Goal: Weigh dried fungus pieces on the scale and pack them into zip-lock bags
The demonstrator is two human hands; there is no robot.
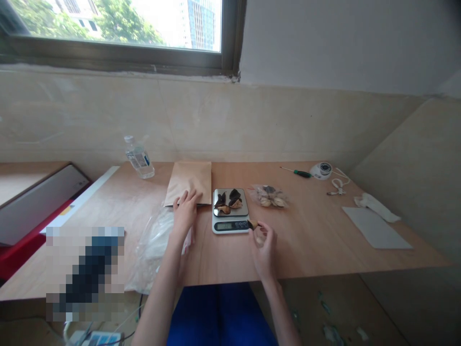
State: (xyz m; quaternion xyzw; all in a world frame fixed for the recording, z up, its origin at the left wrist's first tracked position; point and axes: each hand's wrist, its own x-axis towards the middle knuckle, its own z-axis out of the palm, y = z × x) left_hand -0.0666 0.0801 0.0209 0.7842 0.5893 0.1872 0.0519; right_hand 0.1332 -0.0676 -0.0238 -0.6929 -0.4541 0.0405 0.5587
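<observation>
A small digital kitchen scale [230, 225] sits at the table's middle with a few dark and tan dried pieces [228, 201] on its platform. My right hand [264, 242] is just right of the scale's front corner, fingers pinched on a small dark-and-tan piece [252, 224]. My left hand [185, 211] lies flat, fingers spread, on the near edge of a brown paper pouch [189, 185] left of the scale. A clear bag of similar dried pieces [271, 196] lies to the right of the scale.
Crumpled clear plastic bags [153, 247] lie by my left forearm. A water bottle [139, 157] stands at the back left. At the right are a green screwdriver [297, 172], a white round device with cable [321, 170], a grey sheet [376, 233] and white cloth [376, 205].
</observation>
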